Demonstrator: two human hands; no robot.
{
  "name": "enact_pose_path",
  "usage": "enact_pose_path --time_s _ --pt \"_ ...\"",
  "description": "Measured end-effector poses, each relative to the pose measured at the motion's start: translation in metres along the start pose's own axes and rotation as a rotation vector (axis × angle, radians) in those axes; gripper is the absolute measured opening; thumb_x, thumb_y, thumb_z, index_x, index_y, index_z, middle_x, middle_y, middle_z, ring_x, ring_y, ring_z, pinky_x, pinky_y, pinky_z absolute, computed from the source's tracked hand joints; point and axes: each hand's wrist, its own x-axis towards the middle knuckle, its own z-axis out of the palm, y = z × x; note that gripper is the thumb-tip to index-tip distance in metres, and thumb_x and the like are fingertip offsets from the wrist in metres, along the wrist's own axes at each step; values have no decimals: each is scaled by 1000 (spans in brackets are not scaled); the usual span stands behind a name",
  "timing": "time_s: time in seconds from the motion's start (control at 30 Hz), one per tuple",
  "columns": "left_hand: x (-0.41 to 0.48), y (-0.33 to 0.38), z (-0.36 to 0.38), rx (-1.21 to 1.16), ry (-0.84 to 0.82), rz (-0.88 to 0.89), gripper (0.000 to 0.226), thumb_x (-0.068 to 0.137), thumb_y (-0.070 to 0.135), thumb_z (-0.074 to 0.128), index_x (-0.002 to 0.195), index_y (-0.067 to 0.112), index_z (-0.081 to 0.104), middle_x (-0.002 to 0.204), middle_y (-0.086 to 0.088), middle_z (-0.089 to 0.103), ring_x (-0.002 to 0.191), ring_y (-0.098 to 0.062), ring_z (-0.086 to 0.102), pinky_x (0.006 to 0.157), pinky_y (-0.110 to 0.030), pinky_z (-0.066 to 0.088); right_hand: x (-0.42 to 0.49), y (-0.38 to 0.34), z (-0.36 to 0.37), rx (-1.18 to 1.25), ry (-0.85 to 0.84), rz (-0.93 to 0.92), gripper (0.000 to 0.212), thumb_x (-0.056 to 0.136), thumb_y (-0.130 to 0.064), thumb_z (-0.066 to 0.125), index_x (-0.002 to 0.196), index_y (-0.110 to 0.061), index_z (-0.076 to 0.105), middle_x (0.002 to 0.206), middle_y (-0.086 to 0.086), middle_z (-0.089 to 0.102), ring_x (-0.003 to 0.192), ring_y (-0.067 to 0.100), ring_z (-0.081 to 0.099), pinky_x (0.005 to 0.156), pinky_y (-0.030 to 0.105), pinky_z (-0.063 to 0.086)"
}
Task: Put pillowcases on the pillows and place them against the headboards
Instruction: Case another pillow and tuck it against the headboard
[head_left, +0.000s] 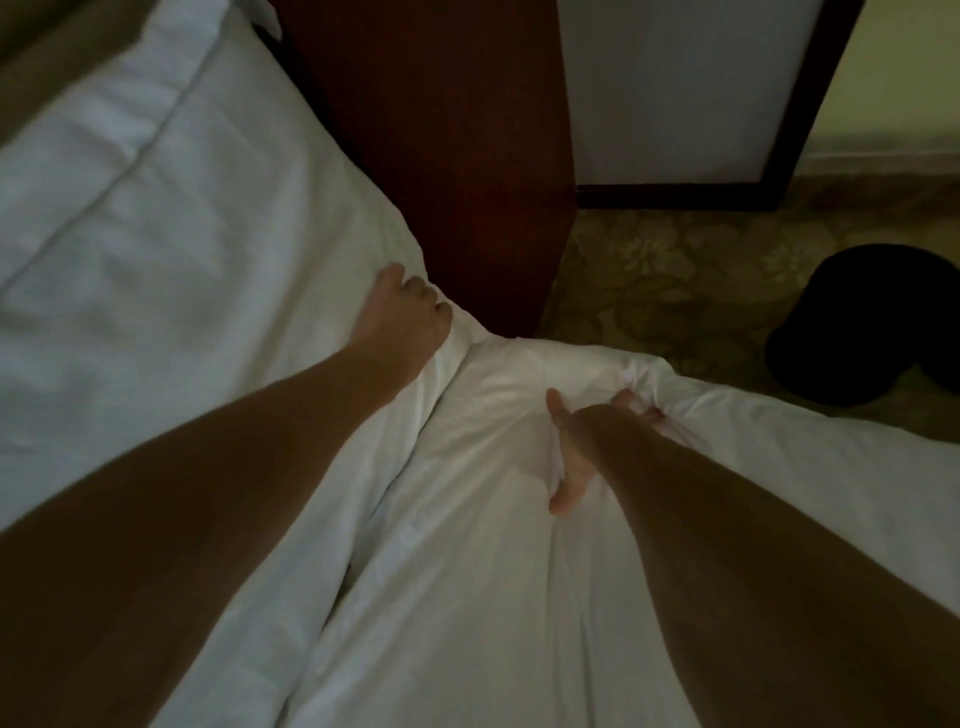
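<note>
White matt cloth, creased, is seen in the pillowcase (493, 519) at 6 o'clock; smoother matt cloth in the sheet (156, 234) at 10. Smooth, faintly glossy red-brown wood is shown in the panel (441, 156) at 12. Matt patterned pile is seen in the carpet (675, 270) at 2.

Crumpled white pillowcase (498, 519) on bed

The pillowcase (493, 545) is plain white, and the bed linen (156, 234) is white too (greyer in the dim light). The wooden panel (441, 130) is a deep reddish brown, the carpet (675, 275) patterned with olive and tan flowers. The object (872, 322) on the carpet is black, the board (675, 88) white in a dark frame (810, 104), the wall (909, 67) pale yellow.
</note>
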Motion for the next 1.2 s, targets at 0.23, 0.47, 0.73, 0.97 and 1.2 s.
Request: enact_pose_path --time_s 0.23,0.47,0.73,0.97,1.2 --pt "-28 31 2 -66 -131 38 67 90 52 49 146 17 38 147 -20 40 138 -37 32 115 -63 -1 11 0 7 -82 25 -58 151 53 -56 89 141 -49 -34 151 28 -34 140 58 -17 110 74 13" --pt "-163 40 17 -172 -168 154 64 96 41 51 150 14 31 161 -23 10 150 -39 4 114 -64 -11 4 9 11 -115 151 -115 145 53 -65 86 147 -47 -24 159 24 -14 145 52 -6 113 69 17" --pt "-280 21 17 -284 -279 109 64 99 29 46 152 3 23 161 -26 8 150 -39 2 114 -58 -21 -58 -9 64 -114 433 -89 76 92 -55 51 155 -32 15 156 19 28 141 43 27 115 54 25" --pt "-362 -71 -51 -551 -31 32 40 72 33 71 104 9 73 112 -22 68 113 -37 60 111 -53 36 -215 -152 64 794 283 -372 76 95 -49 55 154 -13 24 159 11 29 144 27 32 117 38 29" --pt "-463 -200 -69 -715 199 -333 23 86 23 60 106 16 67 107 -10 67 101 -28 60 93 -43 46 -370 -255 32 648 1040 -609 56 94 -10 52 148 -14 35 149 9 43 137 25 40 110 35 35"
